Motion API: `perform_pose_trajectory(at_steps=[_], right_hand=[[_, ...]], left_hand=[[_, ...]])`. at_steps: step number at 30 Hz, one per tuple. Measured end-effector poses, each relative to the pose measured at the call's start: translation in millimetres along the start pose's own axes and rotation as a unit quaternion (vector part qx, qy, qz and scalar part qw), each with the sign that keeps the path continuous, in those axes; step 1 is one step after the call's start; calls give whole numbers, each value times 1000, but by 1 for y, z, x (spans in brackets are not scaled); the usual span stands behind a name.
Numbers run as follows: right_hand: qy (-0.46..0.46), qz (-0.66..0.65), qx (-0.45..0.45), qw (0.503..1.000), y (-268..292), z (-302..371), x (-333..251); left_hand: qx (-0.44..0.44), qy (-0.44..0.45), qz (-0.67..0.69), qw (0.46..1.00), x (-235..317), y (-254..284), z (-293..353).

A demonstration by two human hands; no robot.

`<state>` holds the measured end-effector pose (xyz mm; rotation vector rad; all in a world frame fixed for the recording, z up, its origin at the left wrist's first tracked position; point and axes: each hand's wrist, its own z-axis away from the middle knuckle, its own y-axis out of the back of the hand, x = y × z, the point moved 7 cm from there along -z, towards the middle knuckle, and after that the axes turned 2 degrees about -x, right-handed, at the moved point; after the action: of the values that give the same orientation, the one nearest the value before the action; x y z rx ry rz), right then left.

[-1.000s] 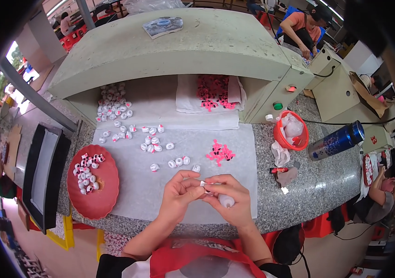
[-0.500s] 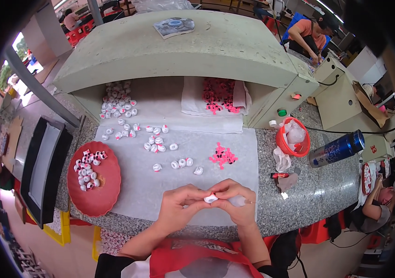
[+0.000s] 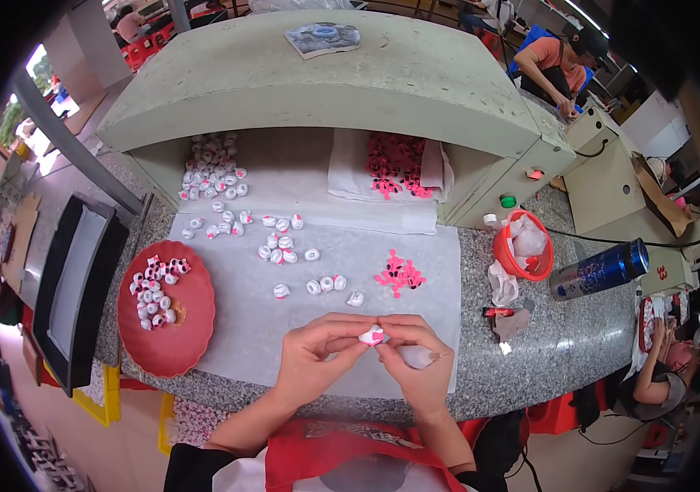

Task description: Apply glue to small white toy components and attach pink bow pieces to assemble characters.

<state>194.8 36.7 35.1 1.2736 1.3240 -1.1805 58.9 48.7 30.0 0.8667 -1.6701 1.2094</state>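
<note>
My left hand (image 3: 321,353) and my right hand (image 3: 415,357) meet over the front of the white sheet (image 3: 243,344). The fingertips of both pinch a small white rounded plastic piece (image 3: 371,335) with a pink patch. Tucked in my right palm is a small translucent bottle (image 3: 420,356) with a thin tip, partly hidden by the fingers. Beyond my hands lie loose white rounded pieces (image 3: 327,284) and a small pile of pink parts (image 3: 400,273) with dark spots.
At the left, a red scalloped plate (image 3: 190,348) holds several white-and-pink pieces, beside a black tray (image 3: 50,328). A pale cabinet (image 3: 317,107) arches over more pieces. At right stand a red basket (image 3: 504,261) and a blue bottle (image 3: 604,269). Another person (image 3: 555,66) sits far right.
The white piece has been turned between my fingertips, so its pink patch now faces up. My hands have risen slightly, and the view has shifted a little.
</note>
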Motion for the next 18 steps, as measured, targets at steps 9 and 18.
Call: perform_pose_trajectory(at_steps=[9,18], right_hand=[[25,-1,12,1000,1,-1,-2],[8,13,14,1000,1,0,-3]], left_hand=[[4,-34,-45,998,4,-2,1],[1,-37,-87,996,3,-2,2]])
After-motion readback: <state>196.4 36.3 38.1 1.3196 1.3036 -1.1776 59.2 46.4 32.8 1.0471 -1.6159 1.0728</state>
